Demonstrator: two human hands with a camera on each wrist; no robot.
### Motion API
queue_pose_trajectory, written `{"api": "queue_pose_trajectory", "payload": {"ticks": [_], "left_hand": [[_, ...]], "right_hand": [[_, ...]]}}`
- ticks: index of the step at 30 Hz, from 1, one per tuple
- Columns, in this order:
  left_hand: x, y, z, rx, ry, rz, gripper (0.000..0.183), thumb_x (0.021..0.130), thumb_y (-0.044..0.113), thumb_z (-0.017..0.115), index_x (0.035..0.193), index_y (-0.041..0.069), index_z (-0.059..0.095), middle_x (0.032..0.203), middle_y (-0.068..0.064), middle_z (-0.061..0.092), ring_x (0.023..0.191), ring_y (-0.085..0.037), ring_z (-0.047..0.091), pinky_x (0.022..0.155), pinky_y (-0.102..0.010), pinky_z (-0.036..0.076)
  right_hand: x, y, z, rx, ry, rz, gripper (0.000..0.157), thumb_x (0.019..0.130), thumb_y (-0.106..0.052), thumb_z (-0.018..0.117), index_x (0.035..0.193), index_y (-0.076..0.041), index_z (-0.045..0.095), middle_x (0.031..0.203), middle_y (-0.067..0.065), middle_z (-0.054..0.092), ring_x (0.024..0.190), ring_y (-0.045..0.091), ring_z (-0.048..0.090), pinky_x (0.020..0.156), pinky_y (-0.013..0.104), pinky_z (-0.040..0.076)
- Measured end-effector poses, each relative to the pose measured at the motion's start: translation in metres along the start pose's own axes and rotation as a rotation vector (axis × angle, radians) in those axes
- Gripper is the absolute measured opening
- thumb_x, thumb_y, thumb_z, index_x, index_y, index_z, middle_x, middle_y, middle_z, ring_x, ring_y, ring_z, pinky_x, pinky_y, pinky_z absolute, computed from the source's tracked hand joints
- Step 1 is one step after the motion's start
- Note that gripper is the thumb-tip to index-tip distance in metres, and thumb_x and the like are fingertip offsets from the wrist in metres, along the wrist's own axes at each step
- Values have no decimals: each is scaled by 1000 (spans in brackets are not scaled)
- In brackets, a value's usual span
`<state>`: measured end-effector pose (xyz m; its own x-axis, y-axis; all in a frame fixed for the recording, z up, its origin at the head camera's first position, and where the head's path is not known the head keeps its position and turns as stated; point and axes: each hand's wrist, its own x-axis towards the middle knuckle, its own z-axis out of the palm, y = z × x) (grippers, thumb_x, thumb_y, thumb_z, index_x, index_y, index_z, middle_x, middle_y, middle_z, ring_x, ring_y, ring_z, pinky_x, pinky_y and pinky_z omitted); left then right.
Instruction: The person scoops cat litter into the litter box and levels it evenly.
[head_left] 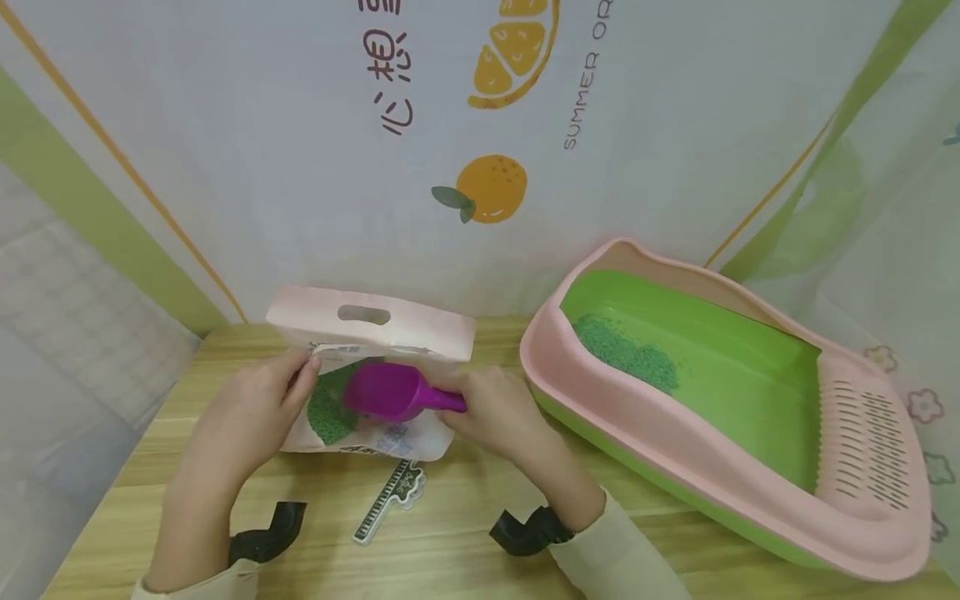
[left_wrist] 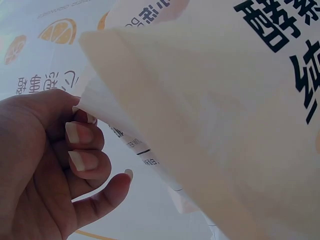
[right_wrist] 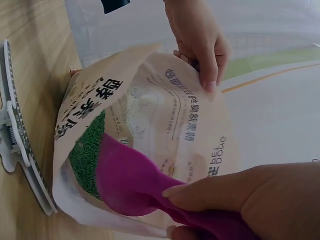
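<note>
My right hand grips the handle of a purple scoop. The scoop's bowl is at the mouth of a pale pink paper bag, over green pellets inside it. In the right wrist view the bowl overlaps the pellets, and my thumb lies along the handle. My left hand pinches the bag's upper edge between thumb and fingers, keeping the mouth spread. Up close in the left wrist view, that hand has its other fingers loosely curled beside the bag's side.
At the right stands a green litter tray with a pink rim; a small heap of green pellets lies inside. A bag clip with a piano-key pattern lies on the wooden table before the bag. A printed curtain hangs behind.
</note>
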<state>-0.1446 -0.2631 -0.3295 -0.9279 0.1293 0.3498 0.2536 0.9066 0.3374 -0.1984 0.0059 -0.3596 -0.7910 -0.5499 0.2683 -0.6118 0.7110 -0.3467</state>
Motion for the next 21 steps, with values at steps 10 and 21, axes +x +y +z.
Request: {"api": "queue_pose_trajectory", "payload": {"ticks": [10, 21], "left_hand": [[1, 0, -1, 27, 16, 8, 34, 110, 26, 41, 78, 13, 43, 60, 2, 32, 55, -13, 34, 53, -28, 29], [2, 0, 3, 31, 48, 42, 32, 109, 22, 44, 79, 14, 48, 59, 3, 34, 54, -12, 34, 52, -26, 28]], "right_hand": [[3, -9, 5, -36, 10, 55, 16, 86, -24, 80, 96, -28, 67, 72, -6, 59, 64, 13, 51, 55, 25, 38], [2, -28, 10, -261, -1, 183, 24, 86, -16, 70, 66, -23, 58, 63, -6, 54, 57, 15, 48, 44, 29, 34]]}}
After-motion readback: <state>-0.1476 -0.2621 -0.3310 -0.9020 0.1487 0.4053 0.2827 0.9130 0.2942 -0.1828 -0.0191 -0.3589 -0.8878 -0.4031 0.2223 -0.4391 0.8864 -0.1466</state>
